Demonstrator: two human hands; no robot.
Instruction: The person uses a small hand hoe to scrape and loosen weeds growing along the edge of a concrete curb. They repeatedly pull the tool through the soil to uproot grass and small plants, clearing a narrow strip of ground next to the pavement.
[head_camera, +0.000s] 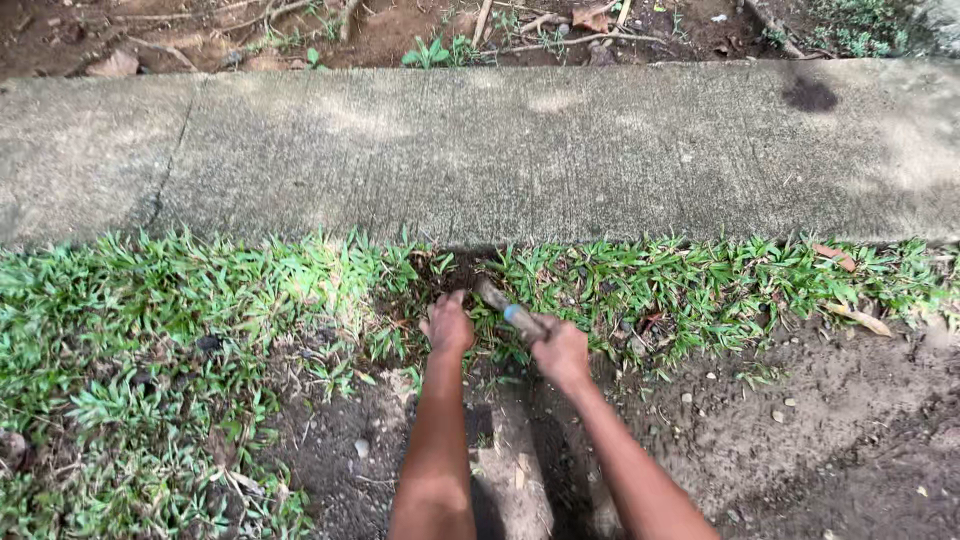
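My right hand (562, 352) grips a small hand tool (505, 309) with a pale blue band on its handle; its dark blade points up and left into the grass. My left hand (447, 324) rests beside it with fingers down in the grass and soil at a dark dug patch (452, 270) close to the concrete edge. Both forearms reach forward from the bottom of the view. The tool's tip is partly hidden among the grass blades.
A concrete path (500, 150) runs across the view beyond the grass strip (200, 300). Bare soil with small stones (800, 420) lies at the right and below. Dry leaves (855, 318) lie at the right; soil and twigs (400, 25) beyond the path.
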